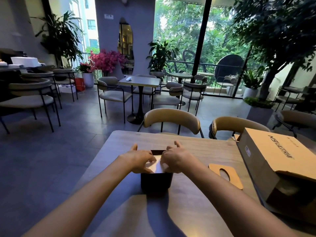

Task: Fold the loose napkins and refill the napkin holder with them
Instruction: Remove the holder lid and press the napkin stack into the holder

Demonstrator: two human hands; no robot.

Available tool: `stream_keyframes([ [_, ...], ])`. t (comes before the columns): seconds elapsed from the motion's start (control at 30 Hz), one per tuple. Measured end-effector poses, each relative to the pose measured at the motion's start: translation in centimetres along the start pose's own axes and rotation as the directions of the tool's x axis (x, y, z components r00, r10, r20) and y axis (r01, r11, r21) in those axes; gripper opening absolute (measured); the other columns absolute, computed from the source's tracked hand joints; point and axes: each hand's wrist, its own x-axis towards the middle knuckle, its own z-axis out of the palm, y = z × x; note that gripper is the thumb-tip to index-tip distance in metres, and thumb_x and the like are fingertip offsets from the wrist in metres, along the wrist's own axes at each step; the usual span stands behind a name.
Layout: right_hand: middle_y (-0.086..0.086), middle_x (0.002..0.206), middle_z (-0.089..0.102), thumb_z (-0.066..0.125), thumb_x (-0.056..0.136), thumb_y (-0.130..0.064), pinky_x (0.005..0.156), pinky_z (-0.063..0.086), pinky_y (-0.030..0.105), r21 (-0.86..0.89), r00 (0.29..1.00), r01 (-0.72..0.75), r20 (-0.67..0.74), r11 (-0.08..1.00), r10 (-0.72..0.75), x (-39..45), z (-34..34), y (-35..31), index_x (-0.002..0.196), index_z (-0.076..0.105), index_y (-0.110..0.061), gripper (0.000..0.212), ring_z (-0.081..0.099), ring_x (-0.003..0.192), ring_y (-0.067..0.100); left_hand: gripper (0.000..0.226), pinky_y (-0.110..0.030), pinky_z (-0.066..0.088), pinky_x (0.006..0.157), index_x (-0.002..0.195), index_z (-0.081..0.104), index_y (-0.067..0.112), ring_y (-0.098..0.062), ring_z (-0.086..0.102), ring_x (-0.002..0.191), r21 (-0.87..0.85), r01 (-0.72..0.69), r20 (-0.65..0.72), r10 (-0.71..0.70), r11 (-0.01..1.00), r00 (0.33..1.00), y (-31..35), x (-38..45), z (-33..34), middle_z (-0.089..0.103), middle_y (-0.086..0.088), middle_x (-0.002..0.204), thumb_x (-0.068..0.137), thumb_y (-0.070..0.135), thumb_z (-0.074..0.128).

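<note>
A dark napkin holder (156, 183) stands mid-desk (196, 151). White napkins (156, 164) are being pressed into its open top by the left hand (140, 159) and right hand (177, 160), each grip curled on the stack, thumbs raised. Refilling seems underway; next, the wooden lid (225, 175) lying just beside would likely be fitted.

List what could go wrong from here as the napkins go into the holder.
Both the left hand and right hand press the white napkins into the dark holder, so the stack could crumple or unfold. The holder looks small and sits unbraced on the table, so uneven pushing might tip it. The wooden lid lies apart, so it could be forgotten.
</note>
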Motion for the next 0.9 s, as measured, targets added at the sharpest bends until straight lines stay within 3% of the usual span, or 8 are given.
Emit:
stream_keyframes([
  [0.1, 0.0, 0.16, 0.034, 0.056, 0.097, -0.046, 0.12, -0.004, 0.059, -0.005, 1.0, -0.01, -0.008, 1.0, 0.01, -0.2, 0.3, 0.5, 0.145, 0.05, -0.025, 0.053, 0.008, 0.154, 0.031, 0.054, -0.05, 0.016, 0.11, 0.143, 0.045, 0.032, -0.017, 0.04, 0.135, -0.032, 0.06, 0.021, -0.059, 0.998, 0.998, 0.0, 0.1, 0.2, 0.045, 0.006, 0.145, 0.094, 0.048, 0.06],
  [0.3, 0.001, 0.163, 0.028, 0.06, 0.096, -0.04, 0.119, -0.007, 0.058, 0.0, 0.996, -0.076, 0.048, 0.997, 0.076, 0.2, -0.2, -0.2, 0.148, 0.047, -0.026, 0.055, 0.002, 0.154, 0.032, 0.047, -0.048, 0.018, 0.109, 0.136, 0.053, 0.028, -0.021, 0.047, 0.126, 0.001, 0.136, -0.057, -0.135, 0.991, 0.989, 1.6, 0.0, 0.2, 0.054, 0.001, 0.134, 0.092, 0.04, 0.064],
  [0.37, 0.003, 0.153, 0.043, 0.066, 0.093, -0.034, 0.121, 0.001, 0.056, 0.021, 0.997, -0.07, -0.04, 0.997, 0.071, 0.1, -0.7, -0.5, 0.142, 0.054, -0.022, 0.052, 0.017, 0.151, 0.029, 0.04, -0.042, 0.022, 0.104, 0.133, 0.057, 0.026, -0.02, 0.052, 0.12, -0.017, 0.123, -0.153, -0.124, 0.992, 0.98, 1.7, -0.2, -0.2, 0.059, 0.003, 0.129, 0.094, 0.038, 0.062],
  [0.43, 0.002, 0.132, 0.06, 0.07, 0.092, -0.027, 0.114, 0.022, 0.046, 0.067, 0.967, -0.025, -0.25, 0.997, 0.041, 0.2, -1.2, -0.7, 0.128, 0.063, -0.019, 0.038, 0.041, 0.136, 0.024, 0.029, -0.033, 0.028, 0.094, 0.125, 0.064, 0.024, -0.018, 0.055, 0.116, -0.1, 0.107, -0.251, -0.129, 0.989, 0.959, 1.5, -0.4, -0.9, 0.066, 0.006, 0.122, 0.096, 0.027, 0.062],
  [0.5, 0.0, 0.117, 0.067, 0.071, 0.092, -0.02, 0.093, 0.031, 0.035, 0.107, 0.924, 0.025, -0.381, 0.994, 0.018, 0.3, -1.5, -1.1, 0.115, 0.07, -0.02, 0.023, 0.055, 0.119, 0.022, 0.023, -0.026, 0.032, 0.083, 0.114, 0.07, 0.022, -0.018, 0.059, 0.111, -0.144, 0.108, -0.235, -0.14, 0.984, 0.962, 1.2, -0.4, -1.6, 0.071, 0.005, 0.114, 0.092, 0.016, 0.066],
  [0.57, 0.0, 0.117, 0.069, 0.073, 0.09, -0.023, 0.088, 0.031, 0.033, 0.101, 0.933, 0.028, -0.359, 0.994, 0.01, 0.4, -1.4, -1.4, 0.116, 0.07, -0.02, 0.027, 0.058, 0.115, 0.022, 0.026, -0.025, 0.035, 0.079, 0.113, 0.071, 0.021, -0.021, 0.059, 0.107, -0.077, 0.118, -0.159, -0.129, 0.99, 0.979, 1.2, -0.6, -1.8, 0.069, 0.002, 0.115, 0.087, 0.017, 0.07],
  [0.73, 0.005, 0.123, 0.066, 0.07, 0.091, -0.025, 0.12, 0.015, 0.043, -0.068, 0.95, -0.091, -0.307, 0.994, 0.066, 0.6, 0.3, -1.2, 0.122, 0.066, -0.018, 0.031, 0.054, 0.125, 0.023, 0.026, -0.035, 0.031, 0.1, 0.109, 0.07, 0.021, -0.022, 0.058, 0.107, 0.075, 0.107, -0.124, -0.097, 0.991, 0.988, 1.4, -0.2, -1.5, 0.067, -0.001, 0.114, 0.084, 0.027, 0.073],
  [0.9, 0.007, 0.132, 0.063, 0.068, 0.093, -0.033, 0.122, 0.004, 0.048, -0.092, 0.962, -0.17, -0.23, 0.981, 0.145, 0.2, 0.4, -0.9, 0.123, 0.066, -0.016, 0.035, 0.043, 0.137, 0.025, 0.015, -0.037, 0.027, 0.092, 0.089, 0.062, 0.021, -0.021, 0.056, 0.101, 0.054, 0.125, -0.053, -0.123, 0.991, 0.991, 1.4, 0.0, -1.9, 0.067, -0.001, 0.104, 0.083, 0.026, 0.076],
])
